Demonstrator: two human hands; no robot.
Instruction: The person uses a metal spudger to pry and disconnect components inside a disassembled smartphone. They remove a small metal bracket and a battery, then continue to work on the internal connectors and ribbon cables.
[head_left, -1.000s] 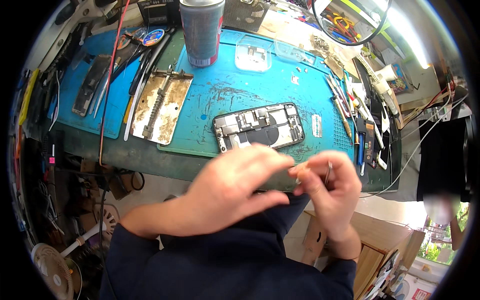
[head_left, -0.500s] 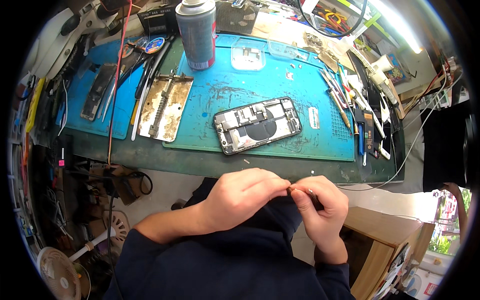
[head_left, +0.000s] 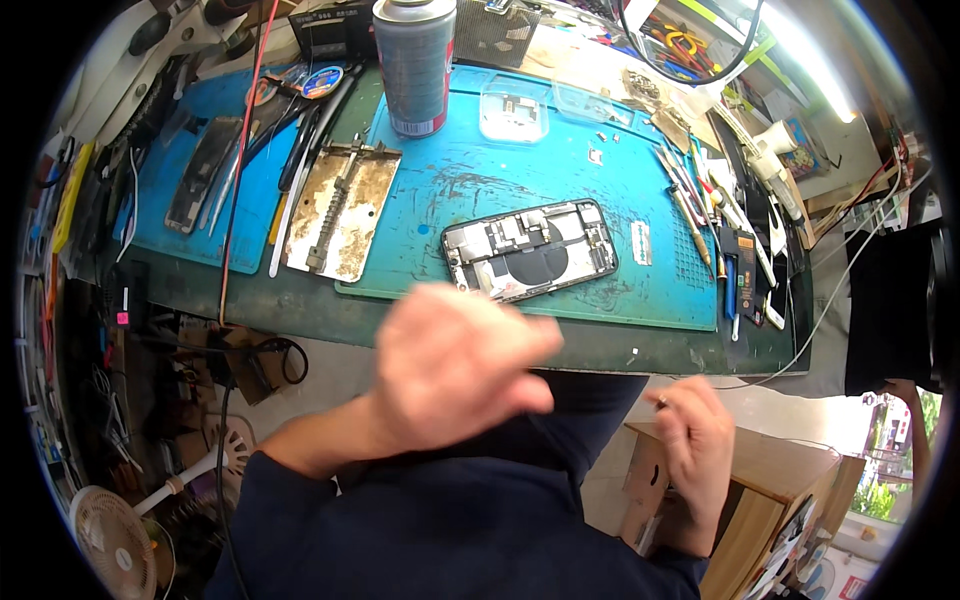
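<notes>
An opened phone (head_left: 560, 232) with exposed boards lies tilted on the blue mat (head_left: 460, 170), a thin metal blade (head_left: 642, 243) to its right. My left hand (head_left: 455, 365), blurred by motion, is raised below the phone, thumb apart from its fingers, with nothing visible in it. My right hand (head_left: 692, 450) is lower right, off the bench edge, fingers curled and pinched on a small dark object that I cannot make out.
A spray can (head_left: 414, 70), small plastic box (head_left: 512, 112) and stained metal fixture (head_left: 340, 215) sit on the bench. Tools (head_left: 725, 270) cluster right, more tools (head_left: 215, 175) left. A person in black (head_left: 885, 310) stands far right; a fan (head_left: 115, 535) is lower left.
Half a second ago my hands met below the phone; now they are apart. My left has risen toward the phone, my right has moved down and right.
</notes>
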